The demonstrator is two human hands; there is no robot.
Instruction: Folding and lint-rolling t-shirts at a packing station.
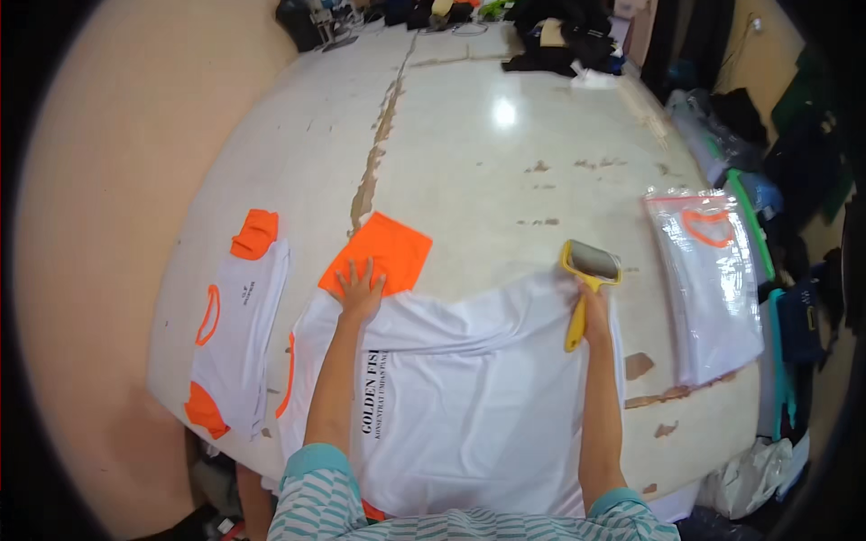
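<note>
A white T-shirt with orange sleeves and black printed lettering lies spread sideways on the worn white table in front of me. My left hand rests with spread fingers on its orange sleeve, near the shoulder seam. My right hand grips the yellow handle of a lint roller at the shirt's far right corner. The roller's grey cylinder points away from me. Whether it touches the cloth, I cannot tell.
A folded white and orange shirt lies at the left. Shirts in clear plastic bags lie at the right edge. Dark garments are heaped at the far end. Bags and clothes crowd the floor side at right; a wall stands at left.
</note>
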